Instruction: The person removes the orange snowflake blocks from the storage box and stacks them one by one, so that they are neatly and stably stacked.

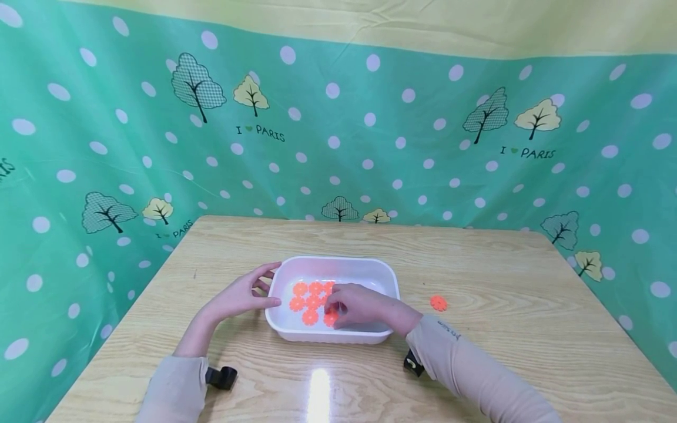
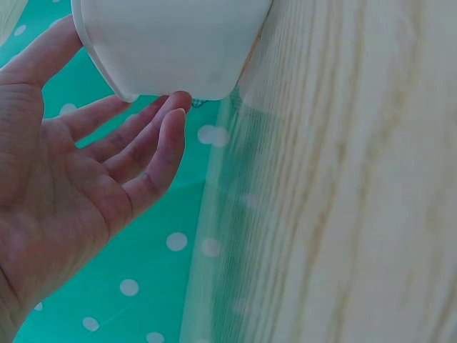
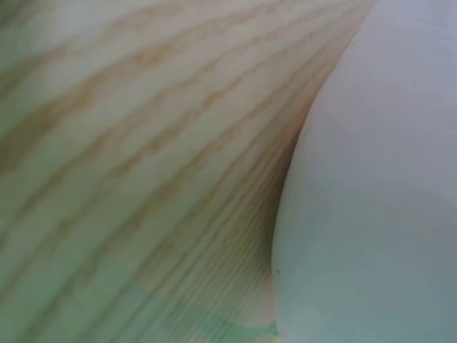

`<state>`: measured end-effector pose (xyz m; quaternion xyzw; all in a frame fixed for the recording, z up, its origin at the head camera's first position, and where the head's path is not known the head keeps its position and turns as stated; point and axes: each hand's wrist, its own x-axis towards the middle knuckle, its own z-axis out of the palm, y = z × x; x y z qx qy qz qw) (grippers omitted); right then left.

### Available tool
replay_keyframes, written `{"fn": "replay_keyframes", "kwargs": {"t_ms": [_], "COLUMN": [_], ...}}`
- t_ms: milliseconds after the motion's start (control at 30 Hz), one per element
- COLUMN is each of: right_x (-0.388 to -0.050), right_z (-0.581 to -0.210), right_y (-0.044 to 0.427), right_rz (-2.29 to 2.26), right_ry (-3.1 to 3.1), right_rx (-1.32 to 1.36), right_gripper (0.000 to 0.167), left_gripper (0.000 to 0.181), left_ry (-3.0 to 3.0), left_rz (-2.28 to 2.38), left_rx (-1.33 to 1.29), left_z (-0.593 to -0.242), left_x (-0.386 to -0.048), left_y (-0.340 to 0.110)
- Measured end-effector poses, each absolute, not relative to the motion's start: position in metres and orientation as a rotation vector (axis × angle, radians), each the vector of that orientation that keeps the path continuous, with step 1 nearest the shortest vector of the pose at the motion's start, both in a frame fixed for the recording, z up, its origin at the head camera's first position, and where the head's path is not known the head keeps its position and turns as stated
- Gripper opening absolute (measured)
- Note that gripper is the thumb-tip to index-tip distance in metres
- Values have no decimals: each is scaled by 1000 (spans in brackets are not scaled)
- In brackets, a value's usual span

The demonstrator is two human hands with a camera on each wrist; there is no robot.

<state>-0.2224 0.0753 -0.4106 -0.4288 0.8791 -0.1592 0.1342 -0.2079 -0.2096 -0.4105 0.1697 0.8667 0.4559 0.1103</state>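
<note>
A white plastic basin [image 1: 332, 337] stands on the table, holding several orange notched discs [image 1: 313, 301] that lie flat on its floor. My left hand [image 1: 245, 295] holds the basin's left end, its thumb over the rim and its other fingers along the outside. The left wrist view shows that same hand [image 2: 86, 164] below the basin's wall [image 2: 171, 46]. Inside the basin, my right hand [image 1: 365, 306] has curled fingers and pinches an orange disc [image 1: 330, 319] near the right side of the group. Its palm and fingers partly cover neighbouring discs. In the right wrist view no hand shows, only the basin's outer wall [image 3: 371, 193] and table.
A single orange disc [image 1: 438, 303] lies on the wooden table [image 1: 492, 329] to the right of the basin. Black wrist straps [image 1: 222, 378] show at both sleeves. Behind the table's far edge hangs a green dotted curtain [image 1: 370, 141] with trees printed on it.
</note>
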Motion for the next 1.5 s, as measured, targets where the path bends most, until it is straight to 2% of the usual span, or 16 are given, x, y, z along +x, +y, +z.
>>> {"fn": "replay_keyframes", "kwargs": {"t_ms": [800, 1200, 1500], "right_x": [-219, -219, -222], "right_z": [-411, -411, -406], "right_y": [72, 76, 73], "right_rz": [-313, -417, -418], "right_ry": [2599, 2578, 2532], "right_rx": [-1323, -1336, -1248], "right_gripper": [17, 29, 26], "left_gripper": [76, 77, 77], "left_ry": [2539, 2543, 2545], "left_rz": [1340, 1349, 1346], "left_rx": [493, 504, 502], "left_z": [-410, -411, -412], "left_x": [-208, -208, -209], "left_y": [-210, -210, -210]}}
